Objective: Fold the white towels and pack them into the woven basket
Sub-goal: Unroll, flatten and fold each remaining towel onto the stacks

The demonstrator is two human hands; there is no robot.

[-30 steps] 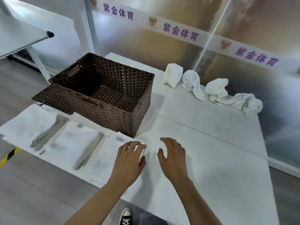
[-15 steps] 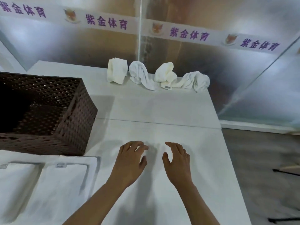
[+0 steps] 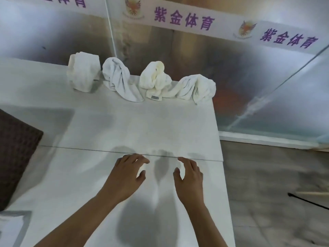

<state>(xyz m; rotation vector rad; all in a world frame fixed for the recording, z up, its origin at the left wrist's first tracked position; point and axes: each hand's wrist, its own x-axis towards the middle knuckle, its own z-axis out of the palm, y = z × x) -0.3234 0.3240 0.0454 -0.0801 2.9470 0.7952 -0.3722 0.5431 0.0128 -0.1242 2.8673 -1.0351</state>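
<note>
Several crumpled white towels lie in a row at the table's far edge: a bundled one [image 3: 83, 71] at the left, a draped one [image 3: 118, 77], a cream one [image 3: 154, 78] and one at the right corner [image 3: 196, 88]. My left hand [image 3: 127, 174] and my right hand [image 3: 189, 176] hover palm-down over the bare table middle, fingers relaxed, holding nothing, well short of the towels. A corner of the brown woven basket [image 3: 17, 154] shows at the left edge. A flat folded towel [image 3: 10, 229] lies at the bottom left corner.
The white table [image 3: 142, 125] ends at the right around x 1250, with wood-look floor [image 3: 276, 175] beyond. A reflective wall panel with a purple-lettered banner [image 3: 183, 19] stands right behind the towels. A thin black rod [image 3: 308, 201] lies on the floor at the right.
The view has swung right and moved closer: the basket and folded towels slid off to the left, the crumpled towels came nearer. Both hands have lifted off the folded towel and now hover over bare table.
</note>
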